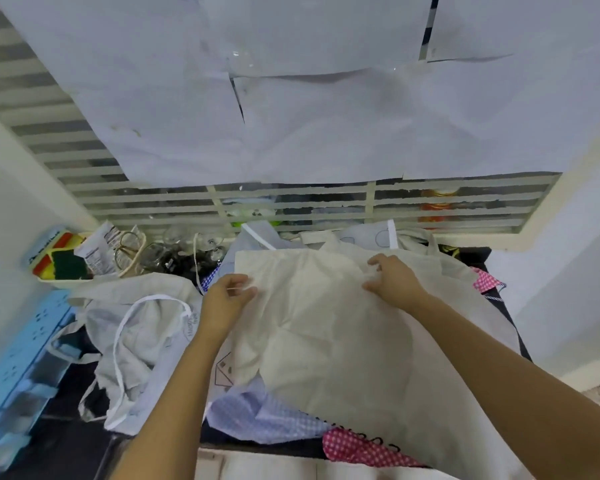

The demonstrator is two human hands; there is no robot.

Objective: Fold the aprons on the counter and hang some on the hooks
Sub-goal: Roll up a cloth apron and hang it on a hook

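Far left, a crumpled pale grey fabric apron (142,337) with a white strap loop lies heaped on the dark bench (59,441). The left hand (227,296) pinches the left edge of the flat cream cotton apron (326,334), which is spread over the pile at bench centre. The right hand (392,278) pinches the same cloth near its upper right.

Handling, as judged: light, limp, easily creased, and likely to sag from a single hold. Grip two edge points and keep tension between them.

A pink checked cloth (486,280) lies at the right.
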